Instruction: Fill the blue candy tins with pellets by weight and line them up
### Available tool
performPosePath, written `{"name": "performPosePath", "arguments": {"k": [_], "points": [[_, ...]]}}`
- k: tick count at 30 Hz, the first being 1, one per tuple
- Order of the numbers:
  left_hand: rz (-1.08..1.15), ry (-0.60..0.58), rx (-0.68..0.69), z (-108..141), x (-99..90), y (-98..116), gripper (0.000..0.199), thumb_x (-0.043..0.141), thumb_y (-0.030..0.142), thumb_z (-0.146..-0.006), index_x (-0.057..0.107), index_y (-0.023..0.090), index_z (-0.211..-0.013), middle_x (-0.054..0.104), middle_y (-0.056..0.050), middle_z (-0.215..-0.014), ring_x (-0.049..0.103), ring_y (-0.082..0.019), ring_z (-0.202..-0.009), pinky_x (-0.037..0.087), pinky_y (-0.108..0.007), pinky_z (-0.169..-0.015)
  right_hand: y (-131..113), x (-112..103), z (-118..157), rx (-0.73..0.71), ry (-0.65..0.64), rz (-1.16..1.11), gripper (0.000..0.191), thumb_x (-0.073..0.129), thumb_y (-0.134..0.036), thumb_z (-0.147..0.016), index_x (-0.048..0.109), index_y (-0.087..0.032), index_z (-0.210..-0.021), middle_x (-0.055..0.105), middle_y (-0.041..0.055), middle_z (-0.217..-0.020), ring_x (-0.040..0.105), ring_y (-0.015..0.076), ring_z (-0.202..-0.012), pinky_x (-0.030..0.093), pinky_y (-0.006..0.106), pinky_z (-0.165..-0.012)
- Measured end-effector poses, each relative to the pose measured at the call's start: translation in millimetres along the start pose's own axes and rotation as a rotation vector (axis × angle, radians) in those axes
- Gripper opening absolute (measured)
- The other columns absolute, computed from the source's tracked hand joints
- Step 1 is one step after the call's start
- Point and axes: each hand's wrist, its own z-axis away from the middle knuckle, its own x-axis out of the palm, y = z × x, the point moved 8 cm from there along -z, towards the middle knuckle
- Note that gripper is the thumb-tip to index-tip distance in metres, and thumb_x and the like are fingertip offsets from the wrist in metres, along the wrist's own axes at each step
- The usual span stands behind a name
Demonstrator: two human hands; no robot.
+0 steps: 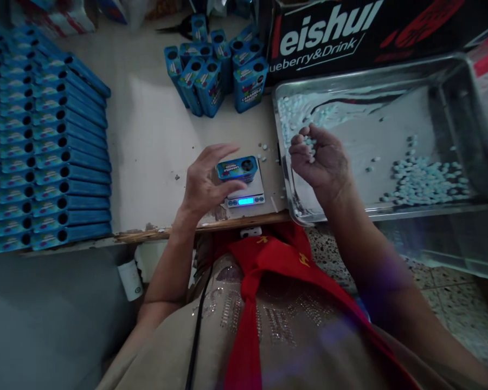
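A small blue candy box (236, 169) with a round dark hole in its top stands upright on a white digital scale (262, 187), whose display glows blue. My left hand (203, 179) curves around the box from the left, with thumb and fingers spread apart; whether they touch it I cannot tell. My right hand (325, 162), palm up with curled fingers, holds several pale blue candies (309, 145) above the left part of a metal tray (366, 214). More loose candies (427, 181) lie heaped at the tray's right.
Blue boxes (73, 162) are stacked in rows at the left. Several more boxes (250, 84) stand behind the scale. A black carton (325, 38) borders the tray at the back. A few candies lie between scale and tray, near the table's wooden front edge (146, 234).
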Motion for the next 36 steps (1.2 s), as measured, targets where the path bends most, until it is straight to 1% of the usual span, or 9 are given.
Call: {"name": "performPosePath", "arguments": {"k": [2,5,9,13,17,20,25,30,36], "points": [[0.025,0.051,-0.092,13.1,2.5,-16.9,0.076,0.116,0.055,-0.075,0.081,0.024,-0.136,0.084,-0.011,-0.136,0.081,-0.033,-0.131,0.069,-0.045,-0.114,-1.0,9.8,-1.3,-0.047,-0.012,-0.081,0.035,0.067,-0.032,-0.120,0.055,-0.026,-0.087,0.061,-0.0033,-0.079,0.044,0.0081,-0.055,0.039,0.016,-0.043],[0.000,0.105,-0.253,18.7,16.6,-29.6,0.059,0.111,0.042,-0.082,0.082,0.025,-0.131,0.087,-0.006,-0.115,0.086,-0.027,-0.103,0.071,-0.038,-0.096,-5.6,22.5,-5.1,-0.126,-0.029,-0.064,0.037,0.078,-0.044,-0.115,0.055,-0.028,-0.090,0.061,-0.0029,-0.080,0.050,0.0120,-0.060,0.043,0.021,-0.045],[-0.091,0.027,-0.195,-7.7,44.5,7.0,0.048,0.108,0.031,-0.084,0.085,0.027,-0.126,0.088,-0.005,-0.112,0.084,-0.027,-0.101,0.068,-0.037,-0.093,-23.8,40.2,-0.1,-0.355,-0.057,0.104,0.046,0.088,-0.063,-0.105,0.056,-0.031,-0.093,0.059,-0.0006,-0.083,0.062,0.0200,-0.078,0.050,0.029,-0.056],[-0.157,-0.007,-0.118,-33.4,63.7,38.9,0.044,0.106,0.025,-0.083,0.086,0.026,-0.122,0.088,-0.005,-0.112,0.083,-0.028,-0.099,0.065,-0.038,-0.090,-37.9,53.8,13.9,-0.562,-0.071,0.144,0.047,0.083,-0.064,-0.109,0.055,-0.031,-0.092,0.054,0.0011,-0.087,0.061,0.0205,-0.085,0.053,0.032,-0.064],[-0.151,-0.005,-0.104,-40.0,78.4,40.9,0.044,0.106,0.023,-0.081,0.086,0.028,-0.120,0.088,-0.004,-0.111,0.083,-0.029,-0.100,0.065,-0.039,-0.091,-26.6,49.9,6.8,-0.454,-0.087,0.141,0.039,0.081,-0.065,-0.108,0.058,-0.034,-0.102,0.058,0.0041,-0.092,0.067,0.0267,-0.096,0.054,0.036,-0.062],[-0.155,0.000,-0.103,-40.2,85.1,38.8,0.044,0.106,0.022,-0.081,0.086,0.029,-0.119,0.088,-0.004,-0.113,0.083,-0.031,-0.104,0.066,-0.042,-0.093,-22.4,38.0,-0.9,-0.414,-0.088,0.130,0.039,0.080,-0.068,-0.107,0.059,-0.036,-0.107,0.060,0.0043,-0.095,0.067,0.0259,-0.091,0.054,0.036,-0.058],[-0.151,0.029,-0.099,-40.0,82.8,36.3,0.044,0.108,0.022,-0.082,0.085,0.028,-0.119,0.088,-0.004,-0.114,0.084,-0.029,-0.104,0.066,-0.042,-0.095,-42.6,30.4,0.1,-0.573,-0.186,0.051,0.044,0.092,-0.057,-0.101,0.055,-0.033,-0.096,0.055,-0.0002,-0.088,0.060,0.0190,-0.078,0.052,0.034,-0.060],[-0.032,0.090,-0.163,-26.8,65.2,14.9,0.046,0.109,0.034,-0.085,0.083,0.027,-0.122,0.087,-0.001,-0.108,0.083,-0.024,-0.096,0.068,-0.035,-0.090,-51.8,22.5,-12.5,-0.380,-0.127,-0.062,0.046,0.089,-0.041,-0.107,0.050,-0.030,-0.086,0.043,-0.0058,-0.070,0.048,0.0160,-0.062,0.053,0.030,-0.062],[0.097,0.127,-0.280,11.3,34.0,-18.3,0.049,0.110,0.040,-0.084,0.083,0.027,-0.123,0.087,-0.001,-0.106,0.083,-0.022,-0.094,0.070,-0.033,-0.089,-44.6,-17.8,-19.4,-0.246,0.063,-0.425,0.034,0.062,-0.012,-0.117,0.049,-0.026,-0.089,0.058,-0.0074,-0.072,0.064,0.0088,-0.062,0.058,0.021,-0.064]]}}
